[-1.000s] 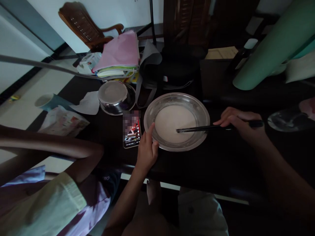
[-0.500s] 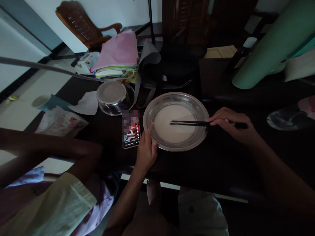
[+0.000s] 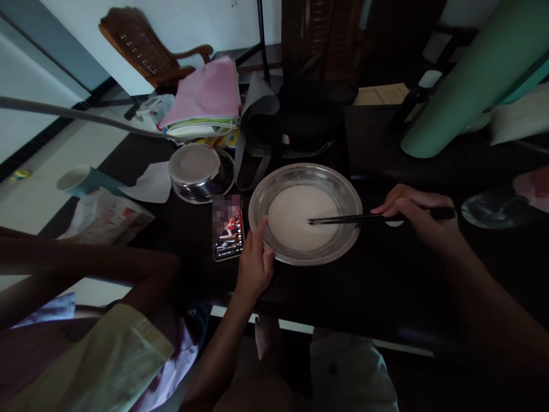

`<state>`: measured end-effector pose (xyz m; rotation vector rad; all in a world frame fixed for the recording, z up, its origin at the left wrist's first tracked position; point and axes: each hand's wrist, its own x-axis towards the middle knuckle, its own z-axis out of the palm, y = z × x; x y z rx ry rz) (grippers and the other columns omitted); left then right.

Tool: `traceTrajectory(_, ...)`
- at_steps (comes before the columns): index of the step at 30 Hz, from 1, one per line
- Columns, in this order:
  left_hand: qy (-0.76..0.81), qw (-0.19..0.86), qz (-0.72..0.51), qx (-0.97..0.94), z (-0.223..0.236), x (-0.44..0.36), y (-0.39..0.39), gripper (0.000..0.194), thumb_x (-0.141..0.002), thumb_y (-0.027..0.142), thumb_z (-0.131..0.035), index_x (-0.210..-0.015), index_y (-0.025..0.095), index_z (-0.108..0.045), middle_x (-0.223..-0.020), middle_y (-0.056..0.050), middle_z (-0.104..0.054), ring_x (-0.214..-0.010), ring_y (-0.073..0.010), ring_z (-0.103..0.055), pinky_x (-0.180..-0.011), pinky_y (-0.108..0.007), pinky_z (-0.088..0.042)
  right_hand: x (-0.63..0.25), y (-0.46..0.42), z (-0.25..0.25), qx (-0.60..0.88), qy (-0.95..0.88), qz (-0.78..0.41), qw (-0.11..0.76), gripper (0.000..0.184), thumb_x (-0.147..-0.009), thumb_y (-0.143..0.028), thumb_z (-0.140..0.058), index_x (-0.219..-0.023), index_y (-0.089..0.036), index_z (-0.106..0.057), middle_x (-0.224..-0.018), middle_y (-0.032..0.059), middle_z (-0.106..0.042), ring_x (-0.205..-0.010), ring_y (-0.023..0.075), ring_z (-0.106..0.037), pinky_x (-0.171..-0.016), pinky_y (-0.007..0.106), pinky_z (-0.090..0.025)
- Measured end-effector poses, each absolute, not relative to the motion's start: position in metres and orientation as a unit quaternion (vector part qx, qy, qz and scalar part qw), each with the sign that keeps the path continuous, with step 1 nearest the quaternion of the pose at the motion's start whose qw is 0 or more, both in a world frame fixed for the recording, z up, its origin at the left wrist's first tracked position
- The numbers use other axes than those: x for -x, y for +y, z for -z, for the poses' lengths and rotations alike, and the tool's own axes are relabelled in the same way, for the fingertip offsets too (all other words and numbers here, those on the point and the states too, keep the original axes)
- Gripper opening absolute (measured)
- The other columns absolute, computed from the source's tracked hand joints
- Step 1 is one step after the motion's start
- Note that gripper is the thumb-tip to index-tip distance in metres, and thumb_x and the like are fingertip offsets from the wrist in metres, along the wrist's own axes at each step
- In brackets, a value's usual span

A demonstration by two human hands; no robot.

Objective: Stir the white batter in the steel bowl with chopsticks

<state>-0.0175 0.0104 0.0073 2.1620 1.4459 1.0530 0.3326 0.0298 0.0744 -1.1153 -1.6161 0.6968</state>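
A wide shallow metal basin (image 3: 349, 191) holding a white liquid batter (image 3: 295, 220) sits on the dark table (image 3: 377, 286). My left hand (image 3: 255, 260) grips the basin's near left rim, thumb over the edge. My right hand (image 3: 416, 214), to the right of the basin, holds a pair of black chopsticks (image 3: 343, 218) nearly level, their tips in the batter near its middle right.
A phone (image 3: 229, 234) with a lit screen lies just left of the basin. Behind it stands a smaller steel bowl (image 3: 201, 171), papers and a pink folder stack (image 3: 206, 97), a dark bag (image 3: 300, 123). Another person's arm (image 3: 86, 263) reaches in at left. A green roll (image 3: 463, 80) leans at right.
The chopsticks' tips went left across the batter, then came back right, my right hand moving with them. My left hand stays on the rim.
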Motion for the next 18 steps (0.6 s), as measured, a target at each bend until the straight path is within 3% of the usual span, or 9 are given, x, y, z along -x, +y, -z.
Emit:
traceTrajectory(7,0.515,0.15,-0.358,-0.764,-0.004,0.017,0.01,0.069,-0.11,0.062,-0.023,-0.161,0.019,-0.042,-0.145,-0.02,-0.062,-0.132,-0.0314,-0.063,-0.11,-0.051,-0.051,-0.329,0.031,-0.074,0.435,-0.72,-0.27,0.467,0.018,-0.096,-0.032,-0.07,-0.082,-0.03,-0.082,-0.09,0.0031,-0.084,-0.084,0.0218,-0.075,-0.077,0.039,-0.058)
traceTrajectory(11,0.541,0.032,-0.391,-0.744,-0.009,0.015,0.008,0.068,-0.109,0.06,-0.028,-0.153,0.015,-0.052,-0.139,-0.021,-0.056,-0.13,-0.0335,-0.056,-0.11,-0.055,-0.047,-0.333,0.03,-0.075,0.457,-0.678,-0.282,0.502,0.032,-0.1,-0.032,-0.065,-0.072,-0.027,-0.078,-0.079,0.0038,-0.08,-0.075,0.0201,-0.073,-0.068,0.036,-0.056)
traceTrajectory(13,0.534,-0.021,-0.424,-0.731,-0.021,0.01,0.005,0.054,-0.109,0.049,-0.037,-0.145,0.015,-0.059,-0.128,-0.018,-0.057,-0.121,-0.0317,-0.056,-0.105,-0.054,-0.048,-0.332,0.03,-0.075,0.437,-0.699,-0.291,0.485,0.028,-0.1,-0.031,-0.066,-0.075,-0.028,-0.079,-0.082,0.0037,-0.082,-0.076,0.0204,-0.073,-0.069,0.037,-0.056)
traceTrajectory(16,0.416,0.073,-0.448,-0.788,-0.055,-0.003,-0.008,0.031,-0.106,0.027,-0.046,-0.13,0.025,-0.065,-0.113,-0.011,-0.062,-0.104,-0.0246,-0.062,-0.089,-0.043,-0.055,-0.328,0.03,-0.075,0.425,-0.73,-0.278,0.457,0.02,-0.098,-0.032,-0.068,-0.083,-0.031,-0.082,-0.091,0.0029,-0.084,-0.083,0.0222,-0.074,-0.074,0.039,-0.057)
traceTrajectory(18,0.344,0.193,-0.38,-0.837,-0.082,-0.013,-0.03,0.03,-0.107,0.032,-0.041,-0.115,0.031,-0.071,-0.108,-0.009,-0.066,-0.098,-0.0242,-0.065,-0.082,-0.041,-0.058,-0.328,0.03,-0.074,0.445,-0.718,-0.264,0.466,0.021,-0.098,-0.035,-0.069,-0.082,-0.031,-0.081,-0.09,0.0024,-0.083,-0.084,0.0232,-0.074,-0.076,0.041,-0.057)
